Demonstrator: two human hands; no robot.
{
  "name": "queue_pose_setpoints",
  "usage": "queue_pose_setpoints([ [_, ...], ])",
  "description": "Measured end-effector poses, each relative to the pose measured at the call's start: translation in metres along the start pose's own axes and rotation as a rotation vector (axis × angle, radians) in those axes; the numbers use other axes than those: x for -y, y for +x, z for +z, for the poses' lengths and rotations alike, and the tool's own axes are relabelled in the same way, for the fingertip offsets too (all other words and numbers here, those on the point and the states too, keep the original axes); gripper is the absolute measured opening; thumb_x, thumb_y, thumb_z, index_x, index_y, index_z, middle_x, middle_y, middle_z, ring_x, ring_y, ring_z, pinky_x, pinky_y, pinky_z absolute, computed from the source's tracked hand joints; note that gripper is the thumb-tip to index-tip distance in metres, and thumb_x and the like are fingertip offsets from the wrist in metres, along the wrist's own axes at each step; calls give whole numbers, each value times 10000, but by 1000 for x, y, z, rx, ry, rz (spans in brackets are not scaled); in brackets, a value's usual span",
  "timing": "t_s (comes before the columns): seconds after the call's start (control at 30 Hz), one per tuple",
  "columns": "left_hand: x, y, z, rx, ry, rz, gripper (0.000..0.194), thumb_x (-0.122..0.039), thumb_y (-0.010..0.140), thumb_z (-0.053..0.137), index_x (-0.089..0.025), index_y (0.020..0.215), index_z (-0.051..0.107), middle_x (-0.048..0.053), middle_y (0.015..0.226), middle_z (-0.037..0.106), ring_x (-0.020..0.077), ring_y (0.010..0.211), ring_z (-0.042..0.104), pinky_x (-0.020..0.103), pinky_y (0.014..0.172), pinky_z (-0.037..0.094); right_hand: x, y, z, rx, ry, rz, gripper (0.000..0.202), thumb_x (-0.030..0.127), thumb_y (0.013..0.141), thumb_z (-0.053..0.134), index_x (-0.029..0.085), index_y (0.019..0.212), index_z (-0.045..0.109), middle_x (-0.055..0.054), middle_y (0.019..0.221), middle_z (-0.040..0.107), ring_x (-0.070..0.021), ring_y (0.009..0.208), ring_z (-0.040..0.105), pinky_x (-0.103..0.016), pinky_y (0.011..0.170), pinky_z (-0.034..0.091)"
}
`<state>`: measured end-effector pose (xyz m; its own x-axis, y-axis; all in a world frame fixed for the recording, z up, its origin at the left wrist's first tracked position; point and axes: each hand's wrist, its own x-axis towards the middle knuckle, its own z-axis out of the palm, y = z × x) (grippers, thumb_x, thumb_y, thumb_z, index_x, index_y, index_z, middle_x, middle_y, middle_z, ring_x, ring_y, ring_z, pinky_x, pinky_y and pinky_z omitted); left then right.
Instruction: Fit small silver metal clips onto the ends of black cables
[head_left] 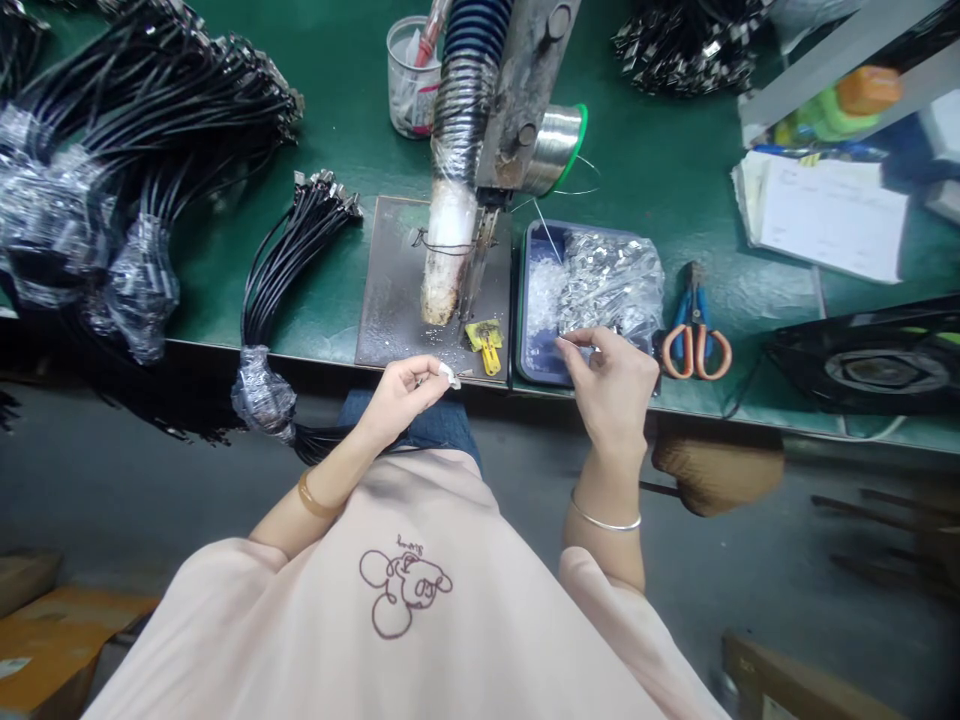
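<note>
My left hand (405,400) is closed in a pinch just off the table's front edge, with a small white-and-silver piece (451,377) at its fingertips. Black cables (322,442) pass behind the left wrist, but whether they connect to that piece is hidden. Over the front of a blue tray (544,368), my right hand (611,375) has thumb and forefinger pressed together. Anything between them is too small to name. A clear bag of small metal parts (611,285) lies in the tray beside loose whitish bits (545,290).
A soldering fixture with a wrapped hose (450,220) and solder spool (559,150) stands over a dark plate (390,300). A yellow clip-like piece (487,347) lies there. Cutters (694,330) sit right of the tray; bundled black cables (289,250) lie left. Papers (825,215) are farther right.
</note>
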<state>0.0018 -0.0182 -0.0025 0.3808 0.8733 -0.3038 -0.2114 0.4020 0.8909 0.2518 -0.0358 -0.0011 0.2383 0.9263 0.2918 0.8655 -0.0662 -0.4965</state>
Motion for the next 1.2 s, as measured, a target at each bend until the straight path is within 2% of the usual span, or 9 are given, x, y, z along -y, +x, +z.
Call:
queue_pose_setpoints([
  [0.13,-2,-2,0,9,110,43,378,-469,727,798,-154,647,604,-60,473,461,53,457,351,217,484,258,0,-1,2,-15,14,-55,209,346,922,584,225,808,710,-47,773,709,-191,656,593,-316,668,447],
  [0.27,-2,-4,1,-20,194,55,325,-410,753,763,-151,645,599,-43,481,487,61,466,375,214,492,282,2,-1,2,-11,49,-53,195,284,905,562,226,854,741,-61,843,741,-195,705,622,-313,664,462],
  [0.33,-2,-4,2,-40,222,69,296,-387,751,757,-153,651,606,-43,493,486,65,477,379,212,493,286,6,-3,0,-39,111,-7,173,281,882,584,223,865,746,-55,852,745,-169,633,573,-307,623,449],
  [0.4,-2,-4,3,-68,243,100,276,-367,743,756,-158,646,603,-43,516,486,68,493,386,213,502,295,14,-7,-2,-66,236,74,150,309,849,637,218,886,751,-37,825,739,-122,513,455,-288,531,390],
  [0.5,-1,-3,6,-120,277,173,244,-324,742,743,-166,639,589,-44,552,486,69,515,380,215,520,308,33,-17,-4,-56,452,195,172,358,792,725,214,880,760,9,690,678,-82,438,338,-260,447,291],
  [0.6,0,-4,8,-175,333,229,210,-296,757,704,-171,644,579,-53,556,445,71,525,352,209,516,301,54,-28,-1,11,586,218,161,380,775,760,220,785,750,25,586,623,-107,468,442,-256,458,342],
  [0.77,0,-7,10,-204,416,286,199,-277,789,660,-177,650,558,-49,580,439,81,548,353,209,518,302,79,-39,15,96,608,154,227,361,862,684,218,687,703,2,620,670,-137,545,560,-276,535,437],
  [0.93,3,-10,11,-214,508,345,233,-248,828,624,-179,633,516,-50,581,418,79,541,322,216,502,266,86,-42,27,134,622,93,253,313,948,574,222,735,677,-9,730,719,-154,680,660,-279,654,506],
  [1.2,8,-13,11,-237,597,394,190,-230,841,638,-182,675,559,-52,595,483,71,509,328,217,499,282,88,-40,32,183,617,108,283,354,962,547,221,727,631,-2,714,676,-145,664,626,-276,667,502],
])
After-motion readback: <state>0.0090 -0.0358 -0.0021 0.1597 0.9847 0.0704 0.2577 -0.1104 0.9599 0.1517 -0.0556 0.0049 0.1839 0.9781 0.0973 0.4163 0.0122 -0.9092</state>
